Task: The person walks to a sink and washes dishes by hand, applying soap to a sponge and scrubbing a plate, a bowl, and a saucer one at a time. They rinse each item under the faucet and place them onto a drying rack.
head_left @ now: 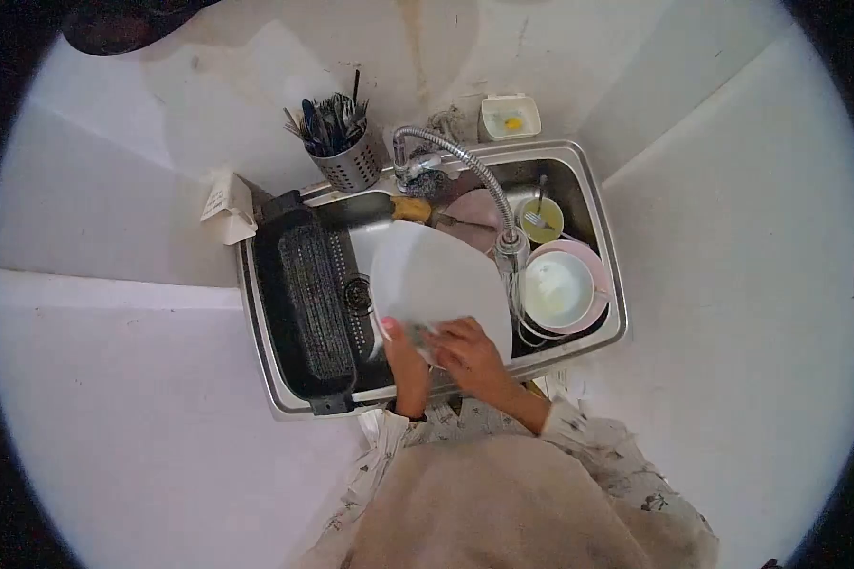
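A large, rounded white plate (pixel 441 275) is held tilted over the sink. My left hand (pixel 406 365) grips its near left edge, the thumb lying on the front face. Against the lower part of the plate, my right hand (pixel 470 358) presses with curled fingers. Something small and greyish shows at those fingertips, too blurred to name. To the left of my hands, a long black ribbed grill pan (pixel 313 299) lies across the sink basin.
A coiled-hose faucet (pixel 465 161) arches over the steel sink (pixel 280 394). On the right stand a white bowl (pixel 558 289) and a green bowl (pixel 541 223) with a fork. A cutlery holder (pixel 353 169), a white tub (pixel 510 119) and a carton (pixel 228 211) line the back and left.
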`<action>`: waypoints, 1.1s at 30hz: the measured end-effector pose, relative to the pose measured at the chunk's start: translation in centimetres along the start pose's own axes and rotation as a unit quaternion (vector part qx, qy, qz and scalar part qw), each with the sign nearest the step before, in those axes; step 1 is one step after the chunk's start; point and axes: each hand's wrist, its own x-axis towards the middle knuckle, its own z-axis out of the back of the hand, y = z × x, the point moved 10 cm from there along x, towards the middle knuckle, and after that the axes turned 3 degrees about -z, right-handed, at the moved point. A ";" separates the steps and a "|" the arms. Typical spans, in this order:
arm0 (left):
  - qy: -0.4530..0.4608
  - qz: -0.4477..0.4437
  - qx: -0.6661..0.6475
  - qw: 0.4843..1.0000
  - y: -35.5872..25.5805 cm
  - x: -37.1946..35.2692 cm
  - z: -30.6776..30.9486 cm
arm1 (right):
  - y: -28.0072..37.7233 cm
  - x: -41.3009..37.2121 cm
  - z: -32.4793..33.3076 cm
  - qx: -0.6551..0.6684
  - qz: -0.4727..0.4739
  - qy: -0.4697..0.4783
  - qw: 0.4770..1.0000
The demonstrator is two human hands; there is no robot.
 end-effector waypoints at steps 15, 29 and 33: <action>0.021 0.051 0.001 0.998 -0.1 -2.9 0.7 | -4.6 9.2 -1.4 0.034 -0.038 -0.163 0.985; -0.022 -0.029 0.029 0.999 -2.5 -1.6 2.6 | -11.0 5.8 -0.4 -0.095 -0.120 -0.147 0.977; 0.042 -0.065 0.114 0.990 -2.2 -1.0 0.5 | -3.6 5.5 -0.6 0.029 -0.081 -0.127 0.988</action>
